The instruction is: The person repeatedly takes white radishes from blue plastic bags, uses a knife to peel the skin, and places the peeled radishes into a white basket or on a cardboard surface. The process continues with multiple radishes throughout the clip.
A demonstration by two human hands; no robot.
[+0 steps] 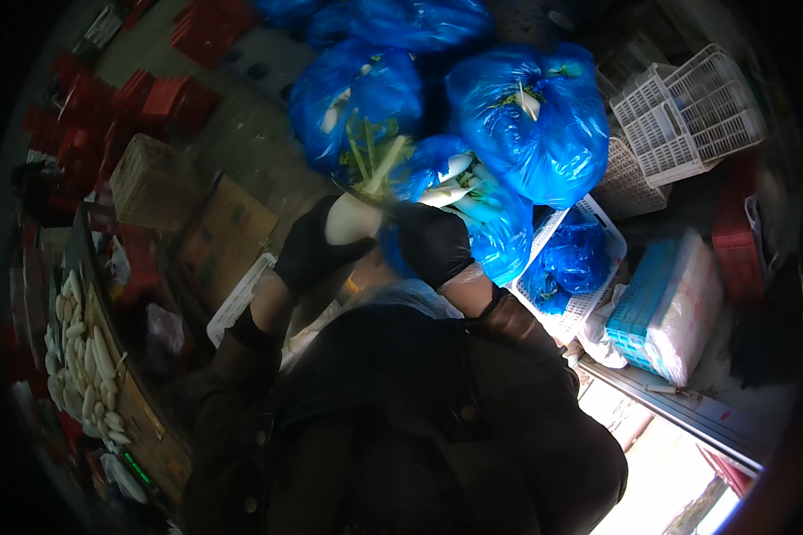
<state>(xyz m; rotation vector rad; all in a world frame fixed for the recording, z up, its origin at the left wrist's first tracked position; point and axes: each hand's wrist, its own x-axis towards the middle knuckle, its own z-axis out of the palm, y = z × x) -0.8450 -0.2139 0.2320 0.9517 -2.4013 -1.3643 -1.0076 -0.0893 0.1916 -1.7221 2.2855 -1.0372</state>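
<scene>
A thick white radish [352, 221] with green leaf stalks [376, 165] at its far end is gripped in my black-gloved left hand [317, 250]. To its right, my black-gloved right hand [430, 242] is closed in a fist. From that fist a thin dark knife blade [359, 193] appears to run across the radish where the stalks begin; its handle is hidden in the glove. Just beyond my right hand lies an open blue plastic bag [500, 232] with white radishes [446, 193] showing at its mouth.
Full blue bags [531, 125] stand ahead. White crates [687, 116] and a turquoise crate [638, 312] are at right. A white basket [589, 308] holds blue plastic. Left are red crates [174, 102], cardboard [227, 227] and a board with many peeled white radishes [85, 361].
</scene>
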